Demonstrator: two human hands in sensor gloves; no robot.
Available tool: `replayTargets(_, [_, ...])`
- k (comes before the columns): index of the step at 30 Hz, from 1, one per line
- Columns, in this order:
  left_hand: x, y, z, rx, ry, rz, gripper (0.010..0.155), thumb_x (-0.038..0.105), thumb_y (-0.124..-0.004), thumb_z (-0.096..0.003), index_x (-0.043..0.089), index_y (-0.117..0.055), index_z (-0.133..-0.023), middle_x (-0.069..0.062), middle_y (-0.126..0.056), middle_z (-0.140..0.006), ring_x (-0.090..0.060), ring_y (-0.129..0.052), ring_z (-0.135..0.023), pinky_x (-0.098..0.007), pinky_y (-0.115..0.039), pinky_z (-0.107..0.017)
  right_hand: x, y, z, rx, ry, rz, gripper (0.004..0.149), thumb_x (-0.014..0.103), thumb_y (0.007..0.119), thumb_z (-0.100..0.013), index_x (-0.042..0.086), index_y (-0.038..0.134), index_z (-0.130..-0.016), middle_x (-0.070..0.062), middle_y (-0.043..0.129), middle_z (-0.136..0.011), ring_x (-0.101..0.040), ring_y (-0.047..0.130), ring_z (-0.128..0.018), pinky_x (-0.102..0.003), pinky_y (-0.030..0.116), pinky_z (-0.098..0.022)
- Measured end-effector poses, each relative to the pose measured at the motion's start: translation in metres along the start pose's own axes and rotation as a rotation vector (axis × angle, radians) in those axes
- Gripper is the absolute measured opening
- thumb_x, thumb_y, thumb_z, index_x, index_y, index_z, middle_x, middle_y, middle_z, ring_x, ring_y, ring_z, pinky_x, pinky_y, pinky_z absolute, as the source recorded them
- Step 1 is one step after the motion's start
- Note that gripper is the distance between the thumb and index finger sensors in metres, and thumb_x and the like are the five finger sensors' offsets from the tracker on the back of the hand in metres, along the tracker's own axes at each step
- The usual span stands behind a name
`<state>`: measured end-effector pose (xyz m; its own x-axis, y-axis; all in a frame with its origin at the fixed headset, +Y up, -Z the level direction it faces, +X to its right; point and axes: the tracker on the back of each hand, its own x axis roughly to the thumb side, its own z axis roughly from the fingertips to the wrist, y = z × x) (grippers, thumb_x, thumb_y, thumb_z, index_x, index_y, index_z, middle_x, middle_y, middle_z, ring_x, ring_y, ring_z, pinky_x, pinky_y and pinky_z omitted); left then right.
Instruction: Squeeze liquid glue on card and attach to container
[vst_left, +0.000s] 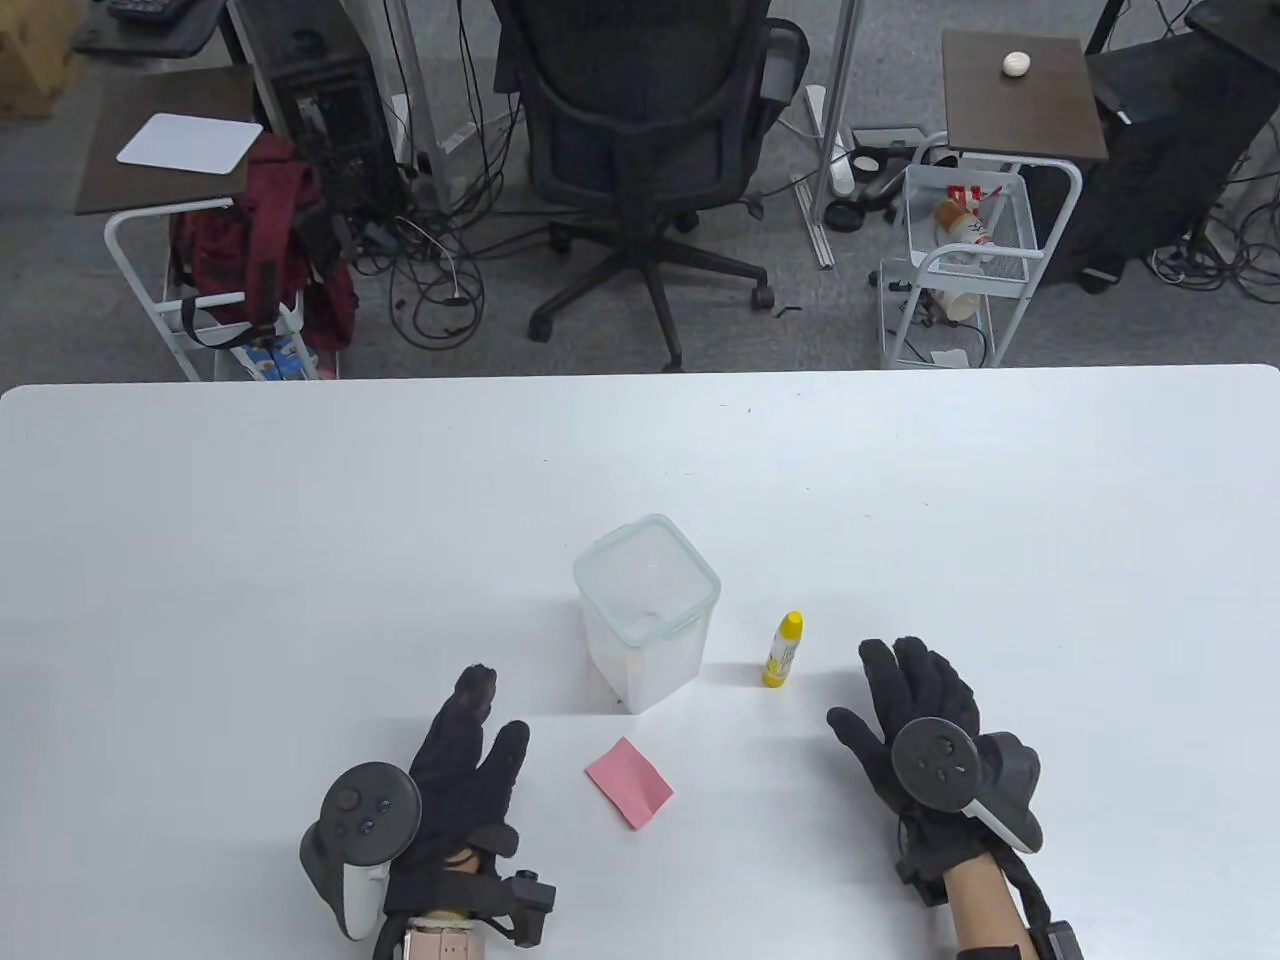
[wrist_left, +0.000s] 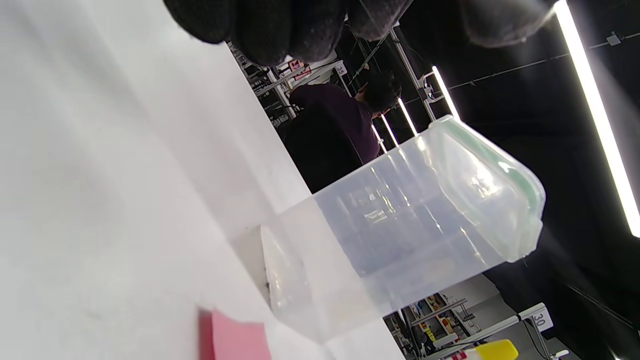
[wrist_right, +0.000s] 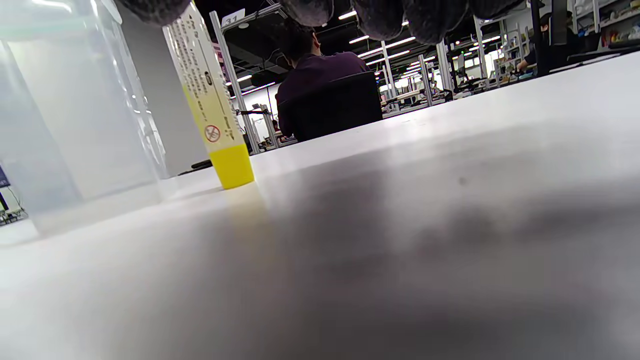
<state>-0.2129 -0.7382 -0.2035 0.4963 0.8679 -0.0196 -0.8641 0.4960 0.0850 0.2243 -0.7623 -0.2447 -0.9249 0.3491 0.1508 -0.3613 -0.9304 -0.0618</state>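
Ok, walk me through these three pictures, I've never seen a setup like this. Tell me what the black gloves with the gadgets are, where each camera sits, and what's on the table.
No robot here: a person's left hand and right hand in black sensor gloves, a tracker strapped on the back of each. One camera looks down at the white table; the other two ride on the wrists, so they look tilted. On the table stand a clear lidded container and a yellow glue bottle, with a pink card lying flat. Both hands are open and hold nothing.
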Motion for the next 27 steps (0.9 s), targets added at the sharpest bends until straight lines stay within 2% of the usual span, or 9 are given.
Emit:
replayTargets(5, [-0.001,-0.003,-0.003,-0.026,0.006,0.020,0.074,0.065,-0.066,-0.0459,0.031,-0.048,-0.110,-0.001,-0.061,-0.116,-0.031,-0.067,-0.106,-0.047,-0.059,-0.078,-0.002,0.002,-0.013,0.007,0.028,-0.123,0.085,0.060,0.058,-0.059,0.006,0.029,-0.118,-0.031,0.039,-0.118,-0.058,0.048,-0.104,-0.069,0.046,-0.076])
replayTargets(11, [0.000,-0.007,-0.005,-0.047,0.004,0.006,0.074,0.064,-0.065,-0.0462,0.031,-0.049,-0.110,-0.001,-0.061,-0.116,-0.031,-0.067,-0.106,-0.047,-0.059,-0.078,0.008,0.018,-0.035,0.135,0.010,-0.201,0.088,0.061,0.061,-0.058,0.007,0.025,-0.118,-0.028,0.040,-0.118,-0.055,0.052,-0.103,-0.066,0.048,-0.077])
replayTargets(14, [0.000,-0.008,-0.005,-0.050,0.009,-0.002,0.073,0.064,-0.065,-0.0462,0.031,-0.050,-0.110,-0.001,-0.062,-0.116,-0.031,-0.068,-0.105,-0.047,-0.060,-0.077,0.017,0.023,-0.046,0.159,0.012,-0.210,0.089,0.061,0.061,-0.058,0.008,0.024,-0.118,-0.026,0.041,-0.118,-0.052,0.054,-0.103,-0.064,0.050,-0.077])
replayTargets(20, [0.000,-0.012,-0.008,-0.076,0.016,0.006,0.073,0.064,-0.065,-0.0466,0.031,-0.051,-0.110,-0.001,-0.062,-0.116,-0.031,-0.068,-0.105,-0.047,-0.060,-0.077,0.029,0.029,-0.059,0.132,0.078,-0.253,0.088,0.059,0.064,-0.058,0.008,0.023,-0.117,-0.023,0.047,-0.115,-0.047,0.066,-0.096,-0.060,0.058,-0.073])
replayTargets(23, [0.001,-0.013,-0.009,-0.081,0.013,0.003,0.072,0.064,-0.065,-0.0466,0.031,-0.051,-0.110,-0.001,-0.063,-0.116,-0.031,-0.068,-0.105,-0.047,-0.060,-0.077,0.032,0.030,-0.062,0.133,0.080,-0.284,0.081,0.055,0.066,-0.058,0.011,0.029,-0.117,-0.020,0.053,-0.113,-0.044,0.071,-0.093,-0.057,0.061,-0.072])
replayTargets(26, [0.000,-0.013,-0.010,-0.080,0.013,0.014,0.072,0.064,-0.065,-0.0466,0.031,-0.051,-0.110,-0.001,-0.063,-0.116,-0.031,-0.068,-0.105,-0.047,-0.060,-0.077,0.032,0.030,-0.063,0.113,0.094,-0.332,0.060,0.045,0.068,-0.061,0.022,0.046,-0.112,-0.016,0.060,-0.110,-0.041,0.074,-0.091,-0.056,0.064,-0.071])
replayTargets(27, [0.000,-0.013,-0.010,-0.081,0.014,0.015,0.072,0.064,-0.065,-0.0467,0.031,-0.051,-0.110,-0.001,-0.063,-0.116,-0.031,-0.068,-0.105,-0.047,-0.060,-0.077,0.031,0.029,-0.063,0.110,0.096,-0.351,0.057,0.043,0.068,-0.061,0.023,0.048,-0.110,-0.015,0.061,-0.109,-0.041,0.075,-0.091,-0.055,0.064,-0.071])
